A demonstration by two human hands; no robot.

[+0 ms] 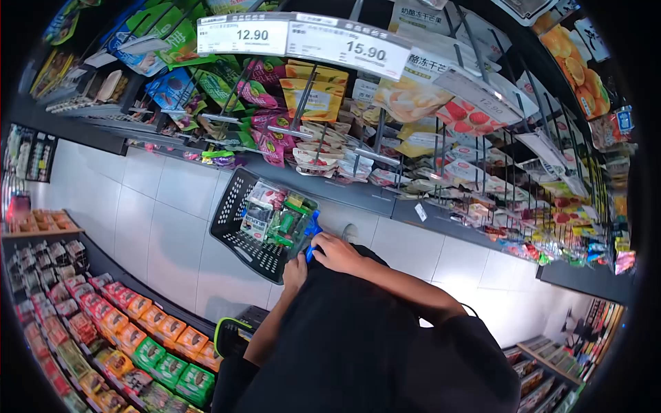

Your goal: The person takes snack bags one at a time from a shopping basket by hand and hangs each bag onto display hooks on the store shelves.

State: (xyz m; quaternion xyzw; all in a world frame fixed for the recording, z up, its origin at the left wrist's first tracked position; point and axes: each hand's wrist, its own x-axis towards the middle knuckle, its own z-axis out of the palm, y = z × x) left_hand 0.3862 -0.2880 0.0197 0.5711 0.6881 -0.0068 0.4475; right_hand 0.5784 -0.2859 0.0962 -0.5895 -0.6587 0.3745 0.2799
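In front of my body is a dark shopping basket (237,244) with perforated walls. Inside it lie a green pack (289,224) and a white pack (255,221) with dark print. A small blue item (311,252) sits at the basket's near edge, between my hands; its kind is not clear. My right hand (334,252) is closed around it from above, fingers bent. Close by on the left, my left hand (296,272) is also closed against the blue item, with its fingertips partly hidden.
Hanging snack packs (313,96) fill the rack ahead, with price tags (351,49) at its top. Orange and green packs (148,352) stand on the shelf at lower left. A second basket with a bright green rim (220,335) is by my left arm. Light floor tiles (169,230) run between the shelves.
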